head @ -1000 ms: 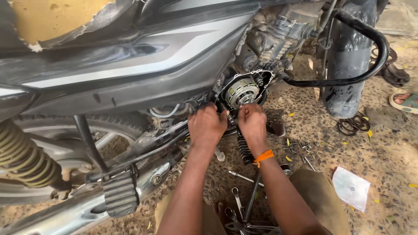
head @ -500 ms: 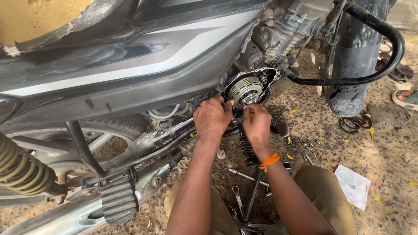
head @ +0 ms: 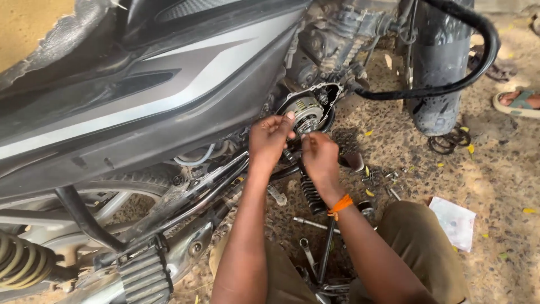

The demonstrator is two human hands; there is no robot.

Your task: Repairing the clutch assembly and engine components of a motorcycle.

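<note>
Reaching under a motorcycle (head: 169,101) at frame centre, left hand (head: 270,138) and right hand (head: 319,157) pinch near the round engine part (head: 306,111); what they hold is unclear. Wrenches (head: 315,247) lie on gravel ground (head: 495,186).

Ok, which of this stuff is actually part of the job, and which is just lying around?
In use:
left hand
right hand
round engine part

Lying about:
spanner
metal rod
white paper
sandal
</note>
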